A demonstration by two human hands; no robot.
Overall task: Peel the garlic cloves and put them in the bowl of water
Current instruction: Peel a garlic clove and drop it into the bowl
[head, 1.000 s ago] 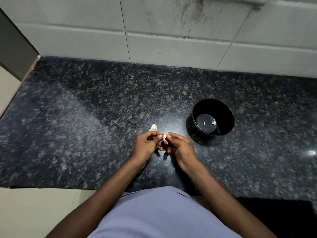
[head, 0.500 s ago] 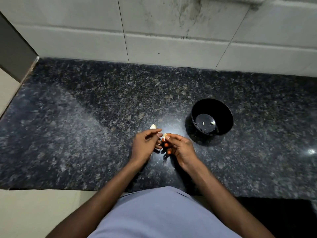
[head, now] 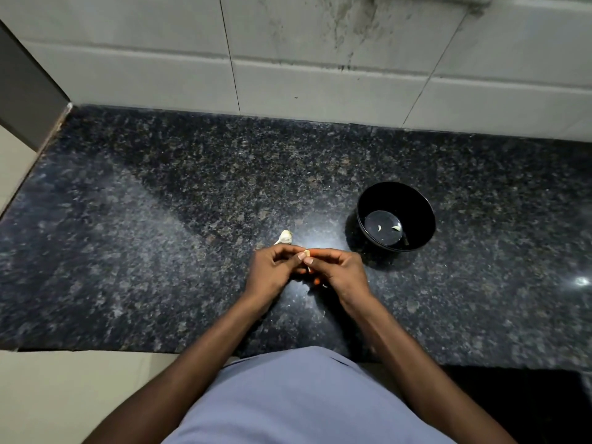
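Note:
My left hand [head: 274,270] and my right hand [head: 341,272] meet over the dark granite counter, fingertips pinched together on a small pale garlic clove [head: 307,253]; most of the clove is hidden by the fingers. Just beyond my left hand, a second pale garlic piece [head: 284,237] lies on the counter. A black bowl [head: 416,203] stands to the right of my right hand, with water at the bottom and two peeled cloves [head: 388,228] in it.
The granite counter [head: 160,251] ends at a white tiled wall [head: 320,75] at the back and at an open edge on the left and front. A small scrap of skin [head: 325,286] lies under my right hand.
My two hands have drawn closer, with the fingertips now pinched together on the clove. The garlic piece on the counter and the bowl have stayed put.

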